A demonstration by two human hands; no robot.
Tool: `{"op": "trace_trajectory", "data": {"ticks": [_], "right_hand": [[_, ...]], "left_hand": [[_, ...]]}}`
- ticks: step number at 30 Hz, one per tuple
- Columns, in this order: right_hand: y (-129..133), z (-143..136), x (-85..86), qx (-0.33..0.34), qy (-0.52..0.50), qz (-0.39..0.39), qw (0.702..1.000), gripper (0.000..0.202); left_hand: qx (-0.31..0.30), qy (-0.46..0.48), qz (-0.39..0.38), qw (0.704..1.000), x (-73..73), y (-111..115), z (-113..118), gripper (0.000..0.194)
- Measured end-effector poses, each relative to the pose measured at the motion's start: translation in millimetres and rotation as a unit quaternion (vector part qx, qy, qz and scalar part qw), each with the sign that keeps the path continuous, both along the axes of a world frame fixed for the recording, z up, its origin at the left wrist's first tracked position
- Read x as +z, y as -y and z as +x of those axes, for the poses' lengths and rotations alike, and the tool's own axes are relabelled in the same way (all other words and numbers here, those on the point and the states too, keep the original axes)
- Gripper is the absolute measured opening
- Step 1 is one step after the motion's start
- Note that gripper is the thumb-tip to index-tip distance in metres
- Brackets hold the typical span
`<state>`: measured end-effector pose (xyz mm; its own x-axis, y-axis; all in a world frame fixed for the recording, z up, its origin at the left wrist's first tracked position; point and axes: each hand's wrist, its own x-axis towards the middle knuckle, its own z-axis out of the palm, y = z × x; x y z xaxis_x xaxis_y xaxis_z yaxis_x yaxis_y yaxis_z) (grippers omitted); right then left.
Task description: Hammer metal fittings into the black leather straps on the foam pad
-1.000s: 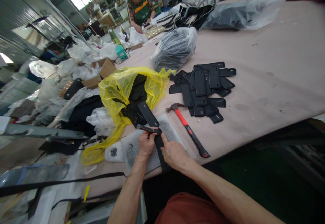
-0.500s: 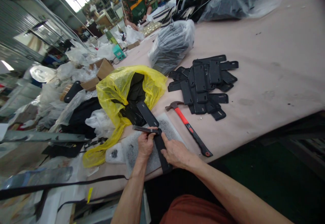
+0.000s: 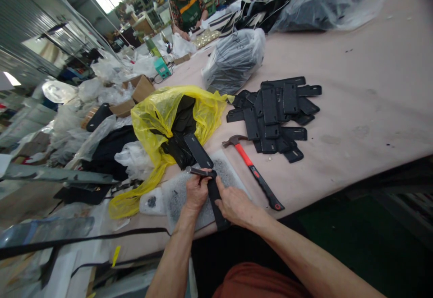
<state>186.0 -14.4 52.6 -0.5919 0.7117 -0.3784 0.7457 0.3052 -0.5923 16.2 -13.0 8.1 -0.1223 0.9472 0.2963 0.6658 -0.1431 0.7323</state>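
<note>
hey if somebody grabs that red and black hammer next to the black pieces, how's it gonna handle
The hammer will probably feel head-heavy, given its metal-looking claw head. It seems stiff and unlikely to roll, since the head sits crosswise.

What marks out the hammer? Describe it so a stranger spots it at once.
Start from the yellow bag, then look right to the pile of black pieces. Nearer the wearer, between that pile and the right hand, lies the hammer. Its bright red-orange band sets it apart from the black pieces.
</note>
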Motion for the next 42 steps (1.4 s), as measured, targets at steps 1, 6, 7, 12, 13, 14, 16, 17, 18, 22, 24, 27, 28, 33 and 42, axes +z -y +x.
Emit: {"op": "trace_trajectory", "data": {"ticks": [1, 6, 7, 12, 13, 14, 16, 17, 18, 22, 24, 27, 28, 33, 42], "right_hand": [[0, 0, -0.2, 0.001, 0.003, -0.001, 1.0, 0.074], [5, -3, 0.1, -0.002, 0.019, 0.017, 1.0, 0.072], [5, -4, 0.2, -0.001, 0.025, 0.022, 0.999, 0.072], [9, -9, 1.2, 0.008, 0.042, 0.031, 0.999, 0.071], [9, -9, 2.1, 0.01, 0.045, 0.033, 0.998, 0.071], [8, -8, 3.4, 0.014, 0.047, 0.035, 0.998, 0.07], [3, -2, 6.7, 0.02, 0.044, 0.041, 0.998, 0.063], [0, 3, 8.3, 0.012, 0.042, 0.05, 0.998, 0.056], [-5, 11, 9.5, -0.007, 0.043, 0.063, 0.997, 0.049], [-31, 50, 5.8, -0.147, 0.103, 0.164, 0.97, 0.038], [-41, 67, -1.9, -0.169, 0.141, 0.202, 0.954, 0.037], [-49, 78, -16.0, -0.152, 0.157, 0.181, 0.959, 0.029], [-50, 78, -19.9, -0.148, 0.153, 0.165, 0.963, 0.025], [-60, 71, -24.7, -0.246, 0.022, 0.012, 0.969, 0.016], [-62, 73, -13.8, -0.315, -0.171, -0.222, 0.906, 0.007]], "left_hand": [[-0.001, -0.001, 0.0, 1.0, 0.7, 0, 0, 0.019], [0.014, -0.015, 0.004, 1.0, 0.8, 1, 4, 0.018], [0.015, -0.017, 0.005, 1.0, 0.2, 1, 5, 0.018], [0.008, -0.016, 0.012, 1.0, -2.4, 2, 5, 0.02], [0.005, -0.016, 0.013, 1.0, -2.6, 2, 4, 0.02], [0.001, -0.017, 0.013, 1.0, -2.8, 2, 3, 0.02], [-0.006, -0.022, 0.011, 1.0, -3.2, 2, 2, 0.02], [-0.008, -0.025, 0.01, 1.0, -3.4, 2, 2, 0.02], [-0.009, -0.029, 0.008, 0.999, -3.7, 2, 2, 0.019], [-0.009, -0.043, 0.007, 0.999, -5.3, 3, 2, 0.017], [-0.004, -0.05, 0.01, 0.999, -6.0, 4, 2, 0.015], [0.002, -0.054, 0.016, 0.998, -6.6, 4, 2, 0.014], [0.003, -0.054, 0.018, 0.998, -6.7, 5, 3, 0.015], [-0.003, -0.062, 0.034, 0.998, -7.8, 5, 2, 0.017], [-0.013, -0.061, 0.058, 0.996, -14.1, 6, 1, 0.017]]}}
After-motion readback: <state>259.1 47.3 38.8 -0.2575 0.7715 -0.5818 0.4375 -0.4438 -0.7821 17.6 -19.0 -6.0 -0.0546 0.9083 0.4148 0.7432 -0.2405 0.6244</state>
